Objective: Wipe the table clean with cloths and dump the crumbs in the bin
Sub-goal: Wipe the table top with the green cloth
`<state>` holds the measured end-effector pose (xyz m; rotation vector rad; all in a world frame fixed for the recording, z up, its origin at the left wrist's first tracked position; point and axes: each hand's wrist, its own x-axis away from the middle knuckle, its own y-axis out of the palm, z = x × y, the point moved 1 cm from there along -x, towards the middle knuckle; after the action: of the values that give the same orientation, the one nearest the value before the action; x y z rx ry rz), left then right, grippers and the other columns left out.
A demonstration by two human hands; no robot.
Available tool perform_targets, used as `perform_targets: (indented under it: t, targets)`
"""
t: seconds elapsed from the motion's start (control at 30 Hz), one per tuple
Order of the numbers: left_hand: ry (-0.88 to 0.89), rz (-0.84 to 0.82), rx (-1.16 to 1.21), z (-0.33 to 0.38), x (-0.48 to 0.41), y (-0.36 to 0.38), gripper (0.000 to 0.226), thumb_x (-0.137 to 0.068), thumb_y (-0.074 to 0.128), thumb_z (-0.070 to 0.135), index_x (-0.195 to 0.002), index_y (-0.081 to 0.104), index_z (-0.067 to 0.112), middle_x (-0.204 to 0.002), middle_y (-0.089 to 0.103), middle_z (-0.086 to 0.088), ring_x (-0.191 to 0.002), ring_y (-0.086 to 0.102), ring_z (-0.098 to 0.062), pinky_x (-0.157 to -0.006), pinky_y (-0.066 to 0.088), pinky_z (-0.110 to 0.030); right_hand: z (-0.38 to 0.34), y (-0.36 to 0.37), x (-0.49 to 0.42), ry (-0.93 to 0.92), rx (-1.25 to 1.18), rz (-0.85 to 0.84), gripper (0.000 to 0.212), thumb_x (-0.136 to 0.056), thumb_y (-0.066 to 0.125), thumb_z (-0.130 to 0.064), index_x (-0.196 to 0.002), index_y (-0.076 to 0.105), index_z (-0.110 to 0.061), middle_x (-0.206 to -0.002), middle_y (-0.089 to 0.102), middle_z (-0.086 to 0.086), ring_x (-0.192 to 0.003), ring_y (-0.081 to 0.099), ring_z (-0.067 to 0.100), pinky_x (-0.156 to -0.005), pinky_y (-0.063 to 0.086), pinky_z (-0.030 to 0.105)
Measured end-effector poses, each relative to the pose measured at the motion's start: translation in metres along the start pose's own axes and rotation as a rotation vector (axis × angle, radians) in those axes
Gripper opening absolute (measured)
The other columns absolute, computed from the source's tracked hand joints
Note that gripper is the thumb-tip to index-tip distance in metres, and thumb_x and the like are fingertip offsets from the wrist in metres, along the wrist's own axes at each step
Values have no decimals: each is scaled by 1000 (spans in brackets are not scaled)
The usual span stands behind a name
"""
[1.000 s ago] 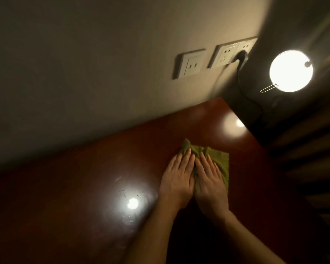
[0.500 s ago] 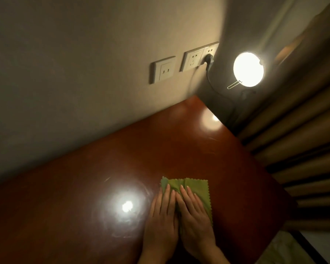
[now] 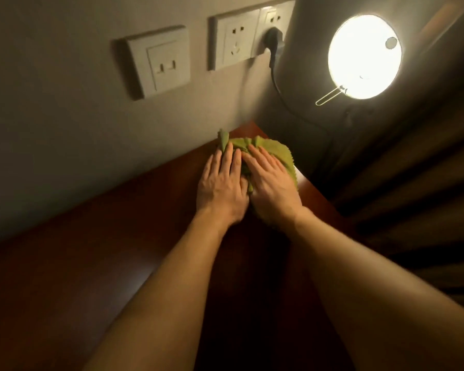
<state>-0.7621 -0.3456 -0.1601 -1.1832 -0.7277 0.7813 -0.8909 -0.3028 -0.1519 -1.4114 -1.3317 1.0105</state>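
Note:
A green cloth with a zigzag edge lies bunched at the far corner of the dark red-brown table, against the wall. My left hand and my right hand lie side by side, palms down, with straight fingers pressing on the cloth. One corner of the cloth sticks up beyond my left fingertips. Most of the cloth is hidden under the hands. No bin and no crumbs can be seen.
The wall just behind the cloth carries a switch plate and sockets with a black plug and cable. A round lit lamp hangs at the right. Curtain folds drop beside the table's right edge.
Both hands have pushed the cloth away from me, from the table's middle to the far corner by the wall. The cloth has bunched up there.

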Motion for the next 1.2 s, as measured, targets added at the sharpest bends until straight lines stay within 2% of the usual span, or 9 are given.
perform_targets:
  t: [0.17, 0.3, 0.43, 0.57, 0.7, 0.83, 0.93, 1.03, 1.2]
  targets:
    - [8, -6, -55, 23, -41, -3, 65, -111, 20, 37, -168, -3, 16, -176, -10, -6, -163, -4, -25, -132, -4, -39, 37, -7, -20, -8, 47, 23, 66, -104, 39, -35, -166, 20, -19, -173, 14, 4, -161, 6, 19, -131, 7, 36]
    - [54, -32, -85, 37, -20, 0, 65, -111, 17, 38, -167, -7, 16, -176, -12, -7, -163, -5, -25, -132, -4, -39, 37, -9, 13, 35, 25, 48, 66, -105, 24, -43, -166, 16, -21, -174, 9, 1, -161, 1, 16, -131, 5, 37]
    - [160, -57, -34, 70, 32, 11, 65, -108, 12, 38, -168, -3, 16, -176, -8, -7, -163, -1, -25, -130, -5, -39, 39, -8, 88, 140, -28, 53, 68, -103, 14, -49, -166, 16, -25, -174, 9, -3, -160, 1, 13, -131, 9, 40]
    - [295, -78, 51, 106, 106, 30, 69, -104, 16, 42, -167, 21, 14, -175, 13, -7, -162, 13, -27, -132, 6, -42, 32, -2, 190, 294, -39, 104, 62, -104, 27, -40, -163, 30, -22, -171, 24, 0, -159, 18, 18, -130, 15, 40]
    - [433, -117, 62, 134, 198, 48, 66, -108, 13, 42, -168, 12, 15, -176, 3, -5, -163, -7, -23, -132, 6, -44, 3, 5, 300, 449, -16, 152, 59, -105, 32, -35, -163, 28, -22, -169, 28, 0, -157, 22, 18, -128, 25, 43]
    - [520, -158, 10, 130, 282, 52, 64, -111, 10, 44, -168, 3, 16, -176, -7, -5, -161, -16, -22, -131, 4, -46, -40, 19, 375, 526, 32, 84, 60, -106, 26, -37, -164, 23, -21, -170, 23, 0, -159, 18, 19, -128, 22, 43]
    - [548, -166, -4, 119, 322, 48, 63, -111, 10, 44, -167, 2, 16, -174, -11, -6, -160, -20, -22, -132, -2, -45, -69, 30, 407, 583, 61, 76, 58, -107, 32, -37, -162, 29, -19, -169, 28, 3, -158, 21, 22, -127, 26, 46]
    - [563, -155, -3, 114, 339, 48, 63, -111, 12, 44, -167, 5, 16, -175, -8, -6, -161, -18, -22, -132, 2, -45, -82, 37, 421, 627, 53, 94, 57, -107, 38, -36, -161, 34, -17, -169, 28, 4, -158, 20, 23, -126, 28, 49]
    - [578, -148, 2, 120, 326, 53, 63, -111, 15, 45, -167, 10, 16, -176, -1, -5, -162, -13, -22, -132, 5, -45, -72, 36, 413, 658, 77, 105, 59, -108, 28, -40, -162, 31, -19, -172, 20, 3, -160, 13, 24, -128, 20, 48]
